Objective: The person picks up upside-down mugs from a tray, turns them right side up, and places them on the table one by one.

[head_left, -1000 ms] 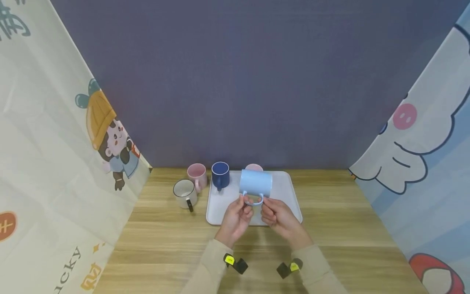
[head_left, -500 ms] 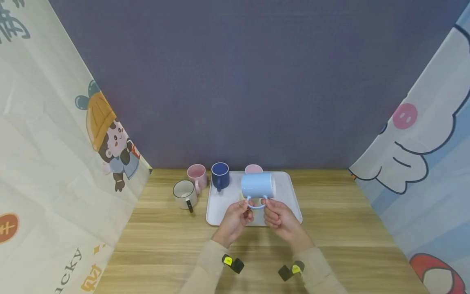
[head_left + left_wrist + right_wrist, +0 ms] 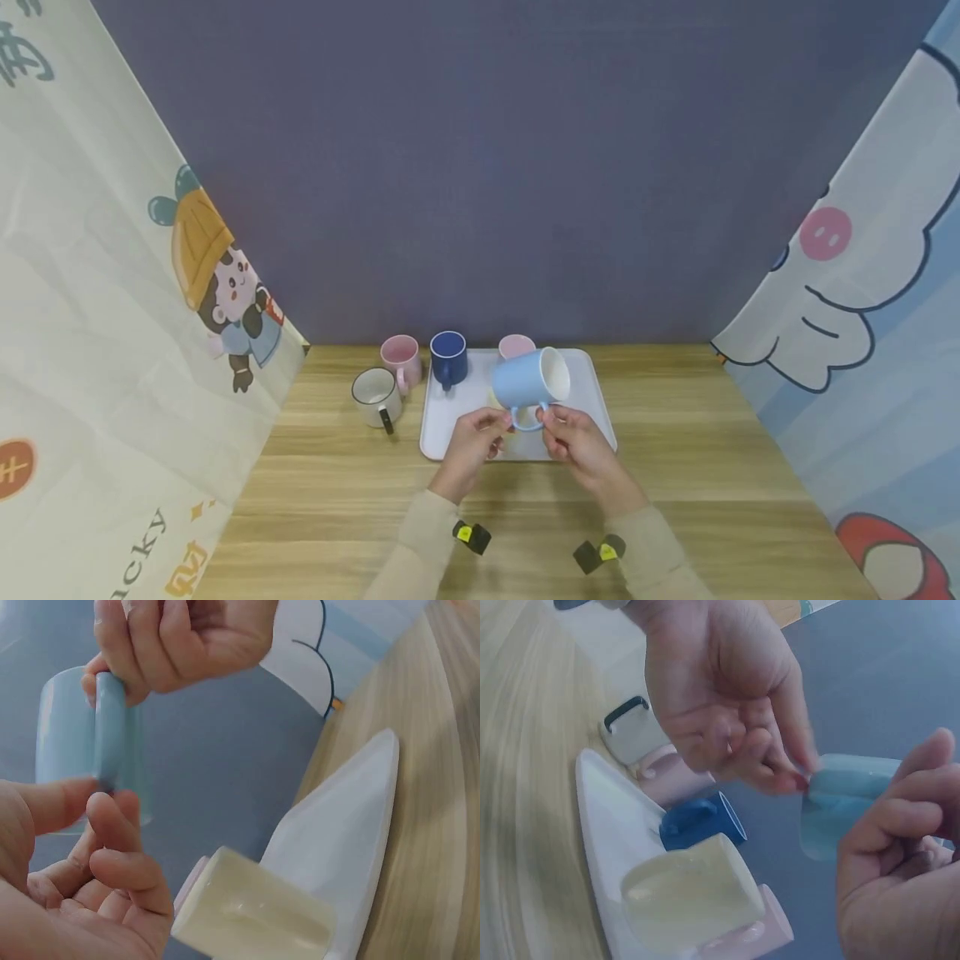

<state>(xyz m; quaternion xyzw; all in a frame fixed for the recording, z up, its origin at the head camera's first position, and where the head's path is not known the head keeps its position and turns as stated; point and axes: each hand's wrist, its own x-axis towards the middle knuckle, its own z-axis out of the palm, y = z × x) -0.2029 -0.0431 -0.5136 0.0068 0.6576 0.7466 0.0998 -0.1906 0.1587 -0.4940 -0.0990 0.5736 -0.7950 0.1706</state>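
Note:
A light blue mug is held in the air over the white tray, lying on its side with its mouth facing right and its handle toward the person. My left hand pinches the handle's left end between thumb and finger. At the handle's other end, near the mouth, my right hand pinches it. Below the blue mug a pale yellow mug stands on the tray, mostly hidden in the head view. Behind it is a pink mug, partly covered.
A dark blue mug stands at the tray's back left. Left of the tray, on the wooden table, are another pink mug and a white mug with a black rim and handle. A grey-blue wall rises behind.
The blue mug has turned so that its mouth, hidden at first, now shows on the right. It has shifted slightly rightward. Both hands keep pinching the handle.

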